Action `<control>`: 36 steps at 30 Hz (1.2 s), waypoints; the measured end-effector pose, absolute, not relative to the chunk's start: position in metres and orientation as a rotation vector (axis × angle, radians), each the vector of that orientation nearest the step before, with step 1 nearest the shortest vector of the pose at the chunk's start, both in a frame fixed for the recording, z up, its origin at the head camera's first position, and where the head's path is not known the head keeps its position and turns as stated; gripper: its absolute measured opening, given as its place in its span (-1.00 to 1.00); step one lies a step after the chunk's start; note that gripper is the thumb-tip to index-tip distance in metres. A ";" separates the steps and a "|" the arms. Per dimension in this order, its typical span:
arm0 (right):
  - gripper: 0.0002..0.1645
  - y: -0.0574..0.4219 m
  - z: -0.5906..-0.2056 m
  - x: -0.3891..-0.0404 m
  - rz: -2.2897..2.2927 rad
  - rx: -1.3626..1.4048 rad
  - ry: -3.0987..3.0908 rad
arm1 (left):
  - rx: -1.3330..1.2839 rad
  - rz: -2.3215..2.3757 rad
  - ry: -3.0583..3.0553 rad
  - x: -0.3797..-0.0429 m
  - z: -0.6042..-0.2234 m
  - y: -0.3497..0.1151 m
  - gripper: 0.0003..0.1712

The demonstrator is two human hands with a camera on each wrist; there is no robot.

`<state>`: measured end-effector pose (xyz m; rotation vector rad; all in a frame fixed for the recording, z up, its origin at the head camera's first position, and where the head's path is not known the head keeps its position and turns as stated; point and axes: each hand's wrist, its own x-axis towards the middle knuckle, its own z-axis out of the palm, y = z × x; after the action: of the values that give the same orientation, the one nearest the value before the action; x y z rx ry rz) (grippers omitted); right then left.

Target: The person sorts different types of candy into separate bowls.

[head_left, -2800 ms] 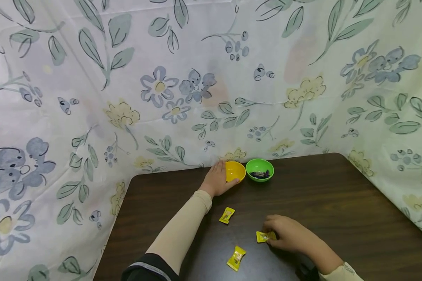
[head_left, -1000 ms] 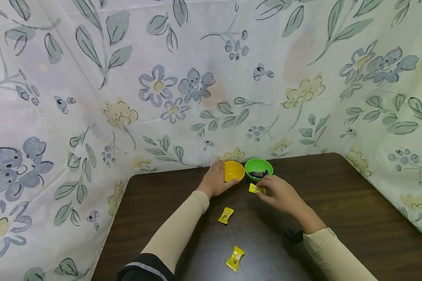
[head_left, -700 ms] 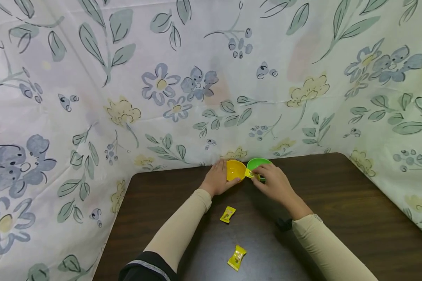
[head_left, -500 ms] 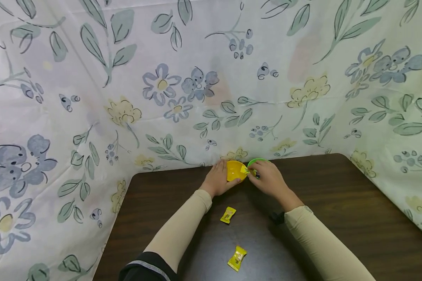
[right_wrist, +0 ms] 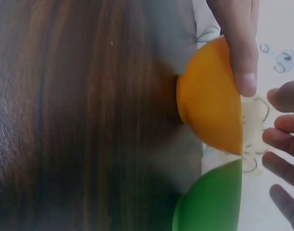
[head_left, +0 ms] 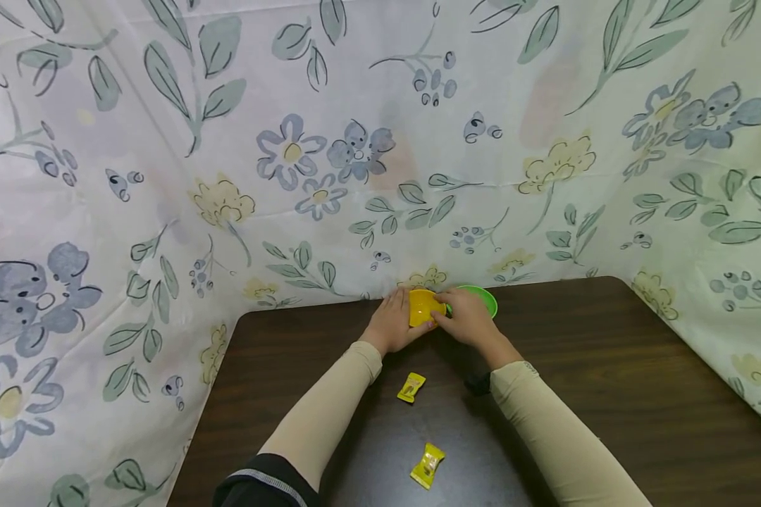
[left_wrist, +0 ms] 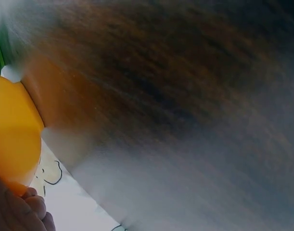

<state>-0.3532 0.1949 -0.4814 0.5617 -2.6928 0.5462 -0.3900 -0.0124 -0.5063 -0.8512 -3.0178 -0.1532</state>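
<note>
My left hand (head_left: 387, 325) grips the yellow bowl (head_left: 421, 308) from the left, thumb along its near side. Its fingertips (left_wrist: 37, 207) show at the far side of the bowl in the left wrist view. My right hand (head_left: 466, 318) hovers over the right edge of the yellow bowl. In the right wrist view its fingers (right_wrist: 284, 139) are spread apart above the rim, holding nothing. The green bowl (head_left: 485, 298) stands just right of the yellow one, partly covered by my right hand. Two yellow-wrapped candies (head_left: 411, 387) lie nearer me on the table.
The dark wood-grain table (head_left: 577, 366) has rounded far corners. A white floral cloth (head_left: 330, 246) hangs right behind it and along the sides. A small black device (head_left: 478, 382) sits under the right wrist.
My right hand brought a yellow-wrapped candy from the table past the green bowl to the yellow bowl and let it go; the candy is out of sight. The left hand stayed put.
</note>
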 end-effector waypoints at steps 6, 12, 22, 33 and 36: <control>-0.54 0.193 -0.479 -0.347 0.572 0.574 -2.726 | -0.849 -0.152 -3.036 -0.390 -0.505 -0.014 0.21; -0.60 0.200 -0.480 -0.335 0.587 0.621 -2.705 | -0.840 -0.162 -3.044 -0.395 -0.513 -0.013 0.23; -0.51 0.208 -0.476 -0.294 0.822 0.773 -2.718 | -0.834 -0.145 -3.049 -0.389 -0.504 -0.014 0.23; -0.56 0.207 -0.492 -0.267 0.926 0.960 -2.803 | -0.830 -0.165 -3.055 -0.388 -0.503 -0.014 0.24; -0.57 0.204 -0.500 -0.265 0.912 0.975 -2.845 | -0.827 -0.168 -3.061 -0.387 -0.504 -0.014 0.25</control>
<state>-0.2652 0.2038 -0.5002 0.9746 -2.8454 0.9122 -0.3871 -0.0140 -0.5040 -0.8269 -3.0609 -0.1677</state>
